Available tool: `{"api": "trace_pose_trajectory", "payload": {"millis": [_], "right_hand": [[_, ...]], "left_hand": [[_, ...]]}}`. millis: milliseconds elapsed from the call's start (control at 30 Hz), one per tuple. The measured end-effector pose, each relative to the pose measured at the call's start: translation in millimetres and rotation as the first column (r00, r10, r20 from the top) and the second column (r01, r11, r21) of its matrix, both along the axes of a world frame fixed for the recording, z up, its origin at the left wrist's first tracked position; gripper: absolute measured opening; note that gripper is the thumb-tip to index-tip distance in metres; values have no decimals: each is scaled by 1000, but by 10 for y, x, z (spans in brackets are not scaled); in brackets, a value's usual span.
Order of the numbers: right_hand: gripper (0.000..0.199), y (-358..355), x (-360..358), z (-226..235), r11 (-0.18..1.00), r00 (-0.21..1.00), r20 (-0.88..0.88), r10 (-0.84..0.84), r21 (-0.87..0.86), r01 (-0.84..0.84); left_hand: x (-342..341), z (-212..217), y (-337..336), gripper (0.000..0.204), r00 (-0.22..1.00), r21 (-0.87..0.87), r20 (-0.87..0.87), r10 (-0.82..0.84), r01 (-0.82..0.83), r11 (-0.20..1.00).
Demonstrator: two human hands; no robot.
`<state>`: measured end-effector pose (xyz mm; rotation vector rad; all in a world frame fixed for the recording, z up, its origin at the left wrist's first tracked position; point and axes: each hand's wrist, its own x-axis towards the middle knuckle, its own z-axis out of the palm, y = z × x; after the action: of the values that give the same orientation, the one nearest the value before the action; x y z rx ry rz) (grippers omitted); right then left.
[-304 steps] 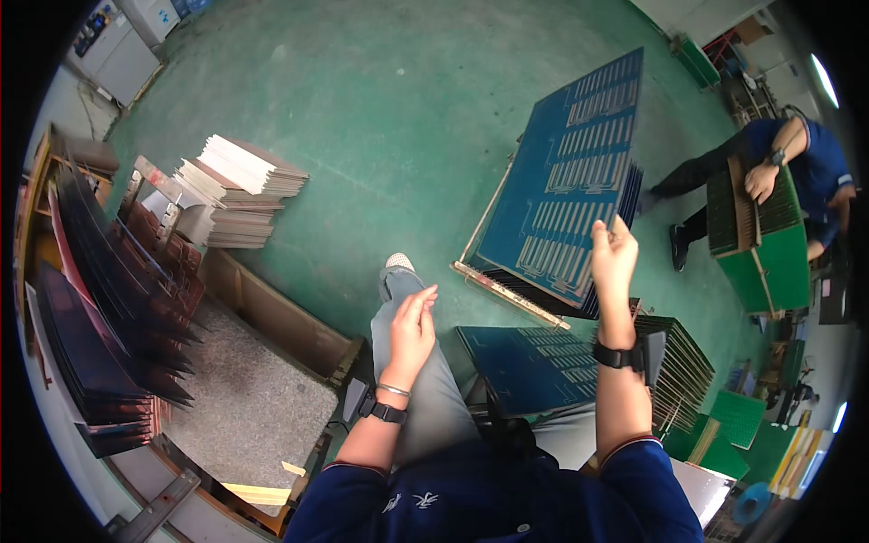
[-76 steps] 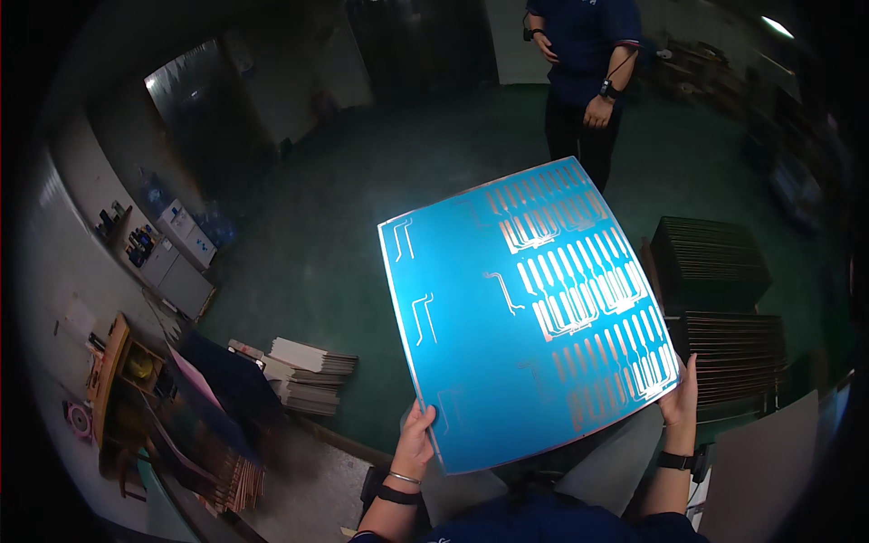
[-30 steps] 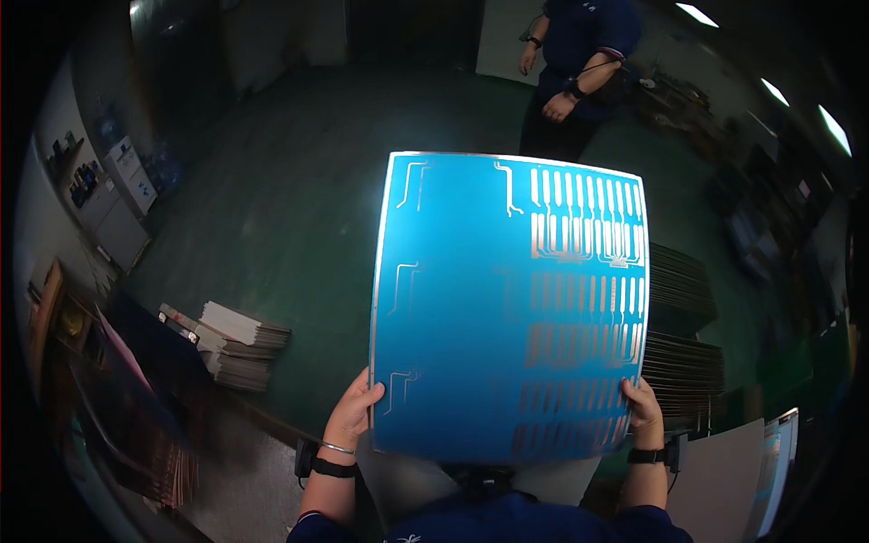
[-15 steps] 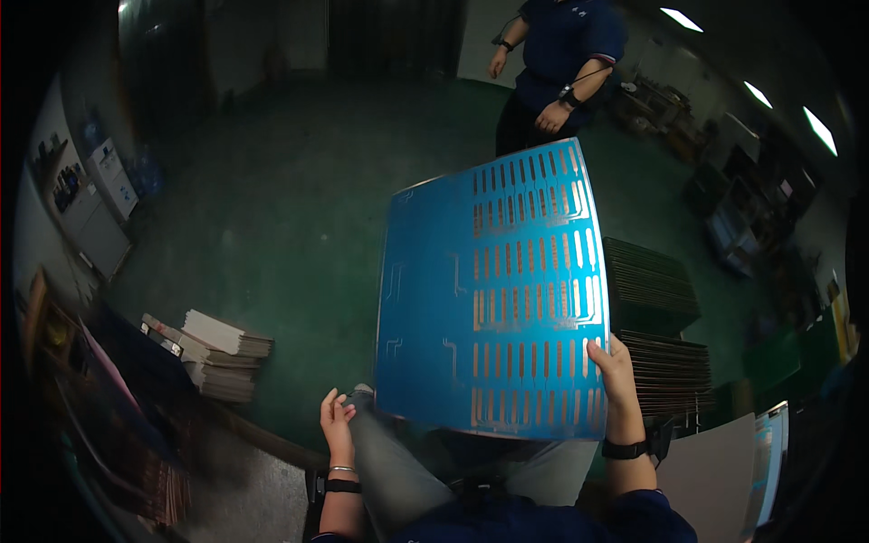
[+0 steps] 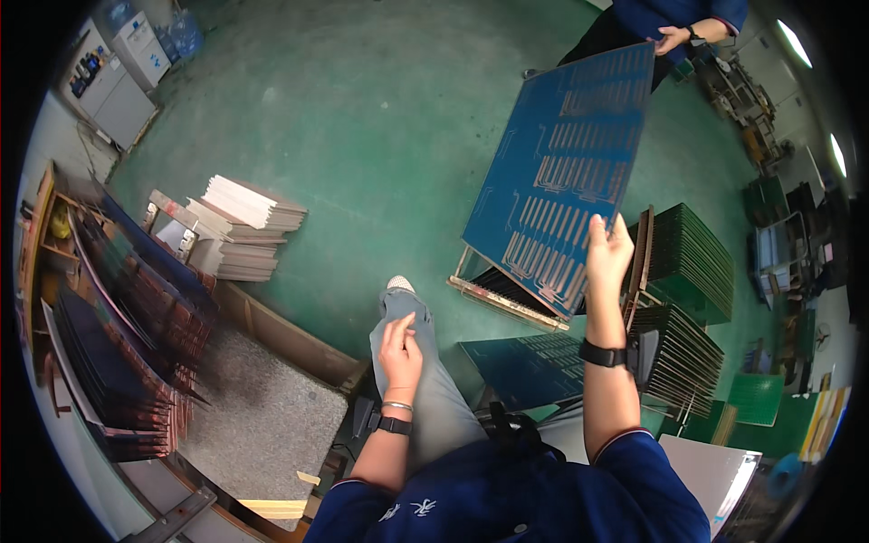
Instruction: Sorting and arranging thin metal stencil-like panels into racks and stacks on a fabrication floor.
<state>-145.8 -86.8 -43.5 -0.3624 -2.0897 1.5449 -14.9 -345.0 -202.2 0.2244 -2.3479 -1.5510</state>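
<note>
Two hands are held apart at the near side; the left hand [image 5: 401, 355], with nothing in it and its fingers loosely curled, is held over the left leg [image 5: 445, 398]; to the right, a second blue board [image 5: 520, 369] is seen low beside the legs; by the right hand [image 5: 608, 255], narrowed to a pinch, the near right edge of the blue panel [image 5: 566, 136] is held; the panel is slanted over the rack [image 5: 507, 301], though whether it is borne by it cannot be told; its far right corner is gripped by a co-worker's hand [image 5: 672, 40].

The hold is probably best kept to the edges, clear of the pale traces; both ends should be moved at one pace, so that bending is avoided.

Since half a second ago, the panel has been shifted far and right; the co-worker's hand has been brought onto its corner; the left hand is off it in both.
</note>
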Motion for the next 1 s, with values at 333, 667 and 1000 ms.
{"api": "trace_pose_trajectory", "payload": {"millis": [333, 667, 1000], "right_hand": [[27, -297, -370, -759, 969, 991, 136, -2, 244, -32], [33, -273, -491, -804, 983, 983, 182, 33, 172, -65], [55, -115, -685, -822, 997, 996, 87, 4, -71, 2]], "left_hand": [[-26, -11, -39, 38, 999, 9, 9, 35, -35, 999], [-71, 10, -24, 34, 1000, -24, 9, 24, -24, 999], [-57, 9, -21, 33, 1000, -38, 5, 23, -22, 999]]}}
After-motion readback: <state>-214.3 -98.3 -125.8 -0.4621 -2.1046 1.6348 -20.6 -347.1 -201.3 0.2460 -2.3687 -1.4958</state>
